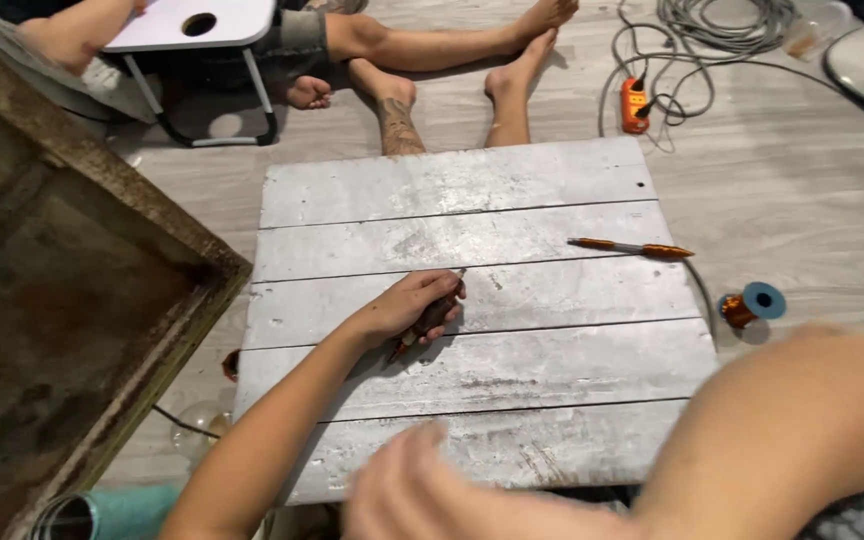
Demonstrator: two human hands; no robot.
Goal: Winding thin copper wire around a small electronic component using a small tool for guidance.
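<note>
left hand (407, 305) grip clamped on a slim dark tool (430, 320) with reddish tip, mid-surface | right hand (412, 495) near edge, blurred, grip cannot tell | surface (512, 380): whitewashed plank board on the grey wood floor (802, 200) | orange pen-like tool (632, 248) far right; copper wire spool (752, 304) right, off the board | another person's bare feet (452, 90) far side

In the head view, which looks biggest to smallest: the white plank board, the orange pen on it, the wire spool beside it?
1. White plank board, by far the largest.
2. Orange pen, long but thin.
3. Wire spool, short and stubby.
Pen and spool look close in overall bulk, so that order is unsure.
</note>
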